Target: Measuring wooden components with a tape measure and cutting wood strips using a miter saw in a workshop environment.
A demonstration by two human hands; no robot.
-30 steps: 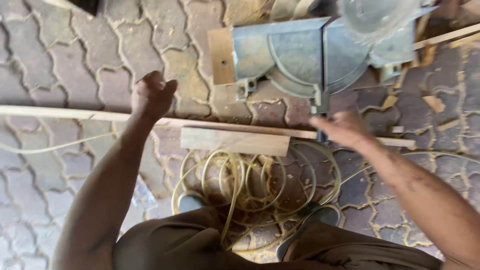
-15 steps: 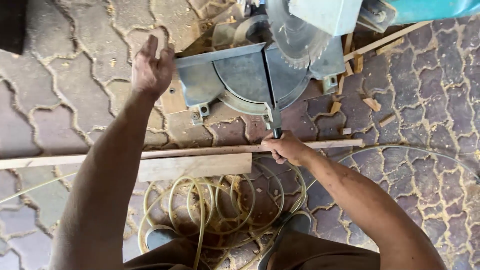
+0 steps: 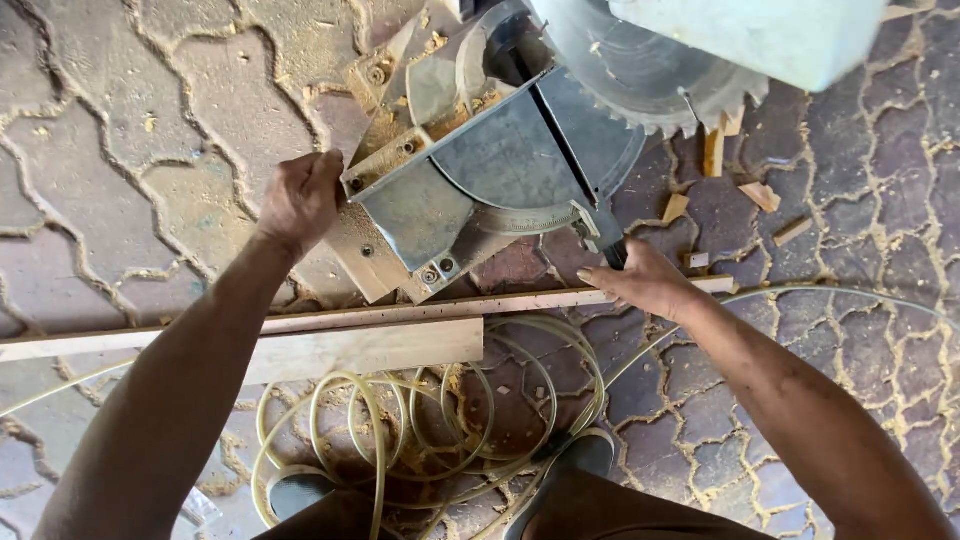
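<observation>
- Down at the saw, the left hand point(image 3: 300, 200) curls its fingers shut around the left corner of the grey metal mitre saw base point(image 3: 480, 180), gripping the edge of it.
- The right hand point(image 3: 645, 282) lies flat and open, palm down, pressing the right end of the long thin wooden strip point(image 3: 400, 312); its fingertips point left, just under the black handle at the front of the saw base.
- That strip runs across the interlocking paving-stone ground point(image 3: 120, 140) from the left edge of view to just past the right hand, lying against the near side of the saw base.
- A wider pale wooden board point(image 3: 370, 350) lies alongside the strip, touching its near edge.
- The round toothed saw blade point(image 3: 650, 85) hangs raised above the far right of the base, partly under a pale housing.
- A coil of yellowish hose point(image 3: 430, 420) lies on the ground near the board, by the person's feet.
- Small wooden offcuts point(image 3: 760, 195) and sawdust lie scattered to the right of the saw.
</observation>
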